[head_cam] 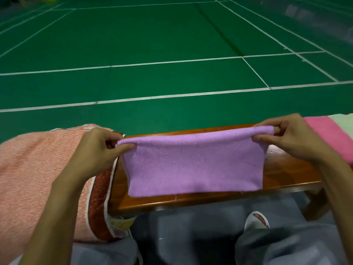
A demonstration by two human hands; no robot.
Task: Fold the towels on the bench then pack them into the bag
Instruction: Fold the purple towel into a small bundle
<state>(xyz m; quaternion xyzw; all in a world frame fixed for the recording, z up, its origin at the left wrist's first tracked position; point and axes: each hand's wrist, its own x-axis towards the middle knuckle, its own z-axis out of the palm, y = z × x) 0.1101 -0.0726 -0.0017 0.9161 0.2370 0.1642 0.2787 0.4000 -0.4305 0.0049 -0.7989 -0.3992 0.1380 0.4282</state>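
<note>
A purple towel [193, 165] hangs doubled over above the wooden bench [210, 199], its lower edge reaching the bench's near side. My left hand [97, 152] pinches its upper left corner. My right hand [290, 138] pinches its upper right corner, stretching the top edge level. A large salmon-orange cloth piece with a red-brown band and white trim [38, 175] lies at the left end of the bench; whether it is a towel or the bag I cannot tell. A pink towel [328, 134] lies on the bench at the right, beside a pale green one [343, 119].
Beyond the bench stretches a green sports court [172, 44] with white lines. Below the bench I see my grey trousers [286, 245] and a white slipper [257, 219] on the floor. A bench leg [317, 203] stands at the lower right.
</note>
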